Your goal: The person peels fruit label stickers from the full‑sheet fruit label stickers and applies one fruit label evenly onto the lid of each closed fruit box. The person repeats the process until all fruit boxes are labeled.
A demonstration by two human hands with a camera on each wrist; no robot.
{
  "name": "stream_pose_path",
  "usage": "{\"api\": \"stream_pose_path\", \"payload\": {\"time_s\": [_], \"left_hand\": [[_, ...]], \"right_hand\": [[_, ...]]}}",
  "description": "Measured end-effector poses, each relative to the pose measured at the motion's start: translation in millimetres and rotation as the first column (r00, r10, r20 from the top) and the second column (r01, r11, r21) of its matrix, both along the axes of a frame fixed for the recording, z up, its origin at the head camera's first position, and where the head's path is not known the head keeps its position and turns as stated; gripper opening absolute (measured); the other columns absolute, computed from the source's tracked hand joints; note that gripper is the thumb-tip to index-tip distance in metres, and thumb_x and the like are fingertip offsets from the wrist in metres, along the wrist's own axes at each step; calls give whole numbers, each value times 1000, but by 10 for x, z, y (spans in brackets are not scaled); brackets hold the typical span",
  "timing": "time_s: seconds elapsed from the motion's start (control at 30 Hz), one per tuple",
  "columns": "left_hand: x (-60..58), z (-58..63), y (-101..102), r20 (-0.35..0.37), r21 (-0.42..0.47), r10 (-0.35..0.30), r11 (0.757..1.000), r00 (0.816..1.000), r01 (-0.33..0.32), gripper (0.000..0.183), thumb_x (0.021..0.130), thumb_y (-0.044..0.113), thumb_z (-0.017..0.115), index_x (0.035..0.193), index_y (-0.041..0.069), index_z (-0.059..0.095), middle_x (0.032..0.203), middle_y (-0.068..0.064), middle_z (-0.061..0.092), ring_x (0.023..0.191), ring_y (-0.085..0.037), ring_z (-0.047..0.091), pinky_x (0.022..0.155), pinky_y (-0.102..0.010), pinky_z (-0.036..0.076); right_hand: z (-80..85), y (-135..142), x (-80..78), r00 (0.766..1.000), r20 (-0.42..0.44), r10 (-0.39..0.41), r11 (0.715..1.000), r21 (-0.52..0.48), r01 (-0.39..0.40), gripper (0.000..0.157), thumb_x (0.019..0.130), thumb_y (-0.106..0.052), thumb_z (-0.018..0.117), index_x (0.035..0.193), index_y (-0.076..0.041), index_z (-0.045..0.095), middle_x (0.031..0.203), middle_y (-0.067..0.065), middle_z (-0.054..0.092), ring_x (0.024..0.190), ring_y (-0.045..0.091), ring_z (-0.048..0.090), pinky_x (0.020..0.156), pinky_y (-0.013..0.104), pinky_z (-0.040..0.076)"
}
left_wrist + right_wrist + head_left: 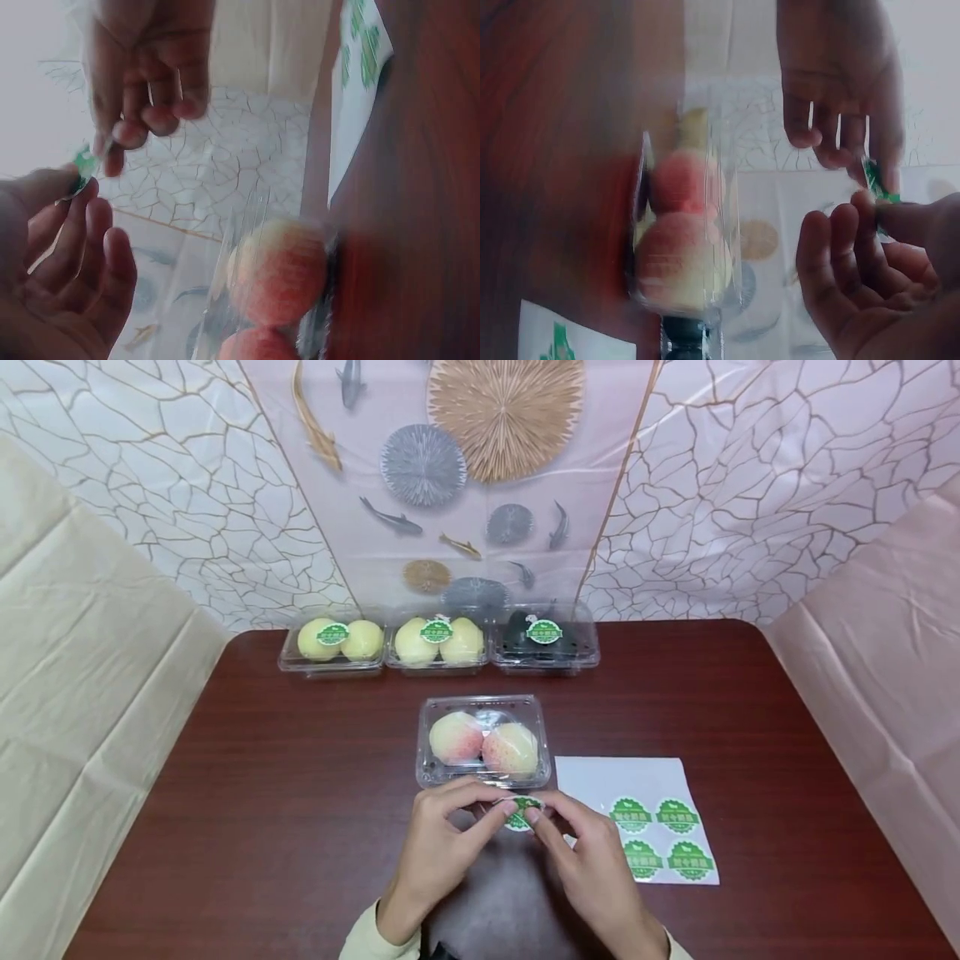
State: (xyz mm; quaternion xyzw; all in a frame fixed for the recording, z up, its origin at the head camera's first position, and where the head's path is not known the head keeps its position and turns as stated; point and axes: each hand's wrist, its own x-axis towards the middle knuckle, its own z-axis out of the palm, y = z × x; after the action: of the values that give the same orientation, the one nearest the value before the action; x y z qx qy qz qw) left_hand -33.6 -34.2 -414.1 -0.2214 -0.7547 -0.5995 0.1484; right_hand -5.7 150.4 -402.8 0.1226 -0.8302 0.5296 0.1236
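Note:
A round green-and-white sticker point(519, 814) is pinched between both hands, just in front of a clear plastic box. My left hand point(438, 852) holds its left edge between thumb and forefinger; my right hand point(596, 868) pinches the right edge the same way. In the left wrist view the sticker point(85, 166) is seen nearly edge-on, up off the table. Behind the hands, the lidded clear box point(480, 779) contains two pink-and-cream peaches point(510, 750). It has no sticker that I can see on its lid.
To the right of the box lies a white sticker sheet point(592, 777) bearing several green round stickers point(677, 816). Along the table's back edge stand three stickered clear boxes, two with yellow fruit point(362, 641) and one with dark contents point(517, 639). Patterned cloth point(450, 568) hangs behind.

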Motion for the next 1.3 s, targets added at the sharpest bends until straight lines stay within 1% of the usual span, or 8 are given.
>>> {"api": "stream_pose_path", "payload": {"time_s": [0.13, 0.33, 0.5, 0.63, 0.7, 0.8, 1.0, 1.3], "left_hand": [[29, -31, 5, 156, 121, 52, 990, 986, -72, 4, 90, 3, 83, 92, 6, 83, 91, -7, 80, 77, -8, 71, 66, -24, 59], [-9, -48, -5, 393, 286, 131, 924, 910, -256, 5, 84, -1, 87, 87, -1, 82, 79, -12, 78, 63, -8, 70, 57, -19, 55], [-155, -27, -42, 429, 239, 157, 930, 890, -280, 8, 86, 10, 89, 90, 5, 84, 80, -7, 79, 66, -23, 76, 61, -33, 62], [-313, 2, -56, 419, 251, 115, 939, 901, -236, 11, 88, 13, 88, 97, 9, 84, 87, -6, 81, 73, -36, 77, 65, -45, 64], [-394, 18, -73, 411, 249, 100, 944, 906, -217, 13, 88, 11, 87, 100, 8, 82, 87, -8, 80, 74, -35, 78, 65, -39, 64], [-512, 32, -130, 401, 185, 108, 963, 910, -196, 11, 91, 9, 83, 101, 6, 80, 82, -12, 79, 71, -33, 76, 59, -26, 59], [-682, 40, -295, 409, -7, 137, 989, 902, -148, 5, 95, 12, 80, 96, 8, 82, 82, -15, 78, 76, -37, 78, 62, -27, 58], [-822, 86, -341, 421, -219, 207, 968, 883, -123, 10, 95, 22, 82, 96, 12, 82, 81, 2, 79, 71, -23, 77, 60, -26, 54]], "right_hand": [[-4, -17, -20, 998, 64, 2, 997, -74, 3, 17, 96, 0, 74, 112, -4, 73, 85, -2, 70, 72, 5, 65, 64, 29, 59], [-3, -63, -126, 961, 275, 33, 961, -271, 44, 7, 98, -2, 72, 105, 0, 74, 90, 14, 74, 73, 11, 71, 66, 33, 63], [18, -96, -329, 952, 300, 58, 959, -281, 30, 14, 102, -9, 71, 113, -2, 71, 97, 20, 71, 79, 14, 71, 69, 38, 63], [45, -112, -537, 944, 322, 66, 975, -220, 7, 18, 101, -13, 73, 115, -2, 70, 95, 20, 72, 74, 19, 71, 67, 42, 63], [39, -114, -649, 946, 321, 51, 984, -179, 8, 14, 101, -12, 74, 110, -2, 72, 93, 21, 72, 66, 22, 70, 63, 43, 62], [20, -112, -792, 949, 312, 47, 992, -126, -8, 10, 101, -11, 73, 106, -2, 74, 91, 22, 73, 57, 24, 68, 61, 43, 61], [6, -126, -956, 949, 307, 77, 996, -62, -60, 13, 101, -9, 72, 112, -2, 72, 92, 18, 76, 57, 20, 68, 59, 39, 61], [26, -148, -1084, 959, 282, 38, 996, 65, -58, 4, 101, -7, 71, 103, -5, 73, 86, 10, 72, 50, 20, 58, 45, 30, 50]]}}
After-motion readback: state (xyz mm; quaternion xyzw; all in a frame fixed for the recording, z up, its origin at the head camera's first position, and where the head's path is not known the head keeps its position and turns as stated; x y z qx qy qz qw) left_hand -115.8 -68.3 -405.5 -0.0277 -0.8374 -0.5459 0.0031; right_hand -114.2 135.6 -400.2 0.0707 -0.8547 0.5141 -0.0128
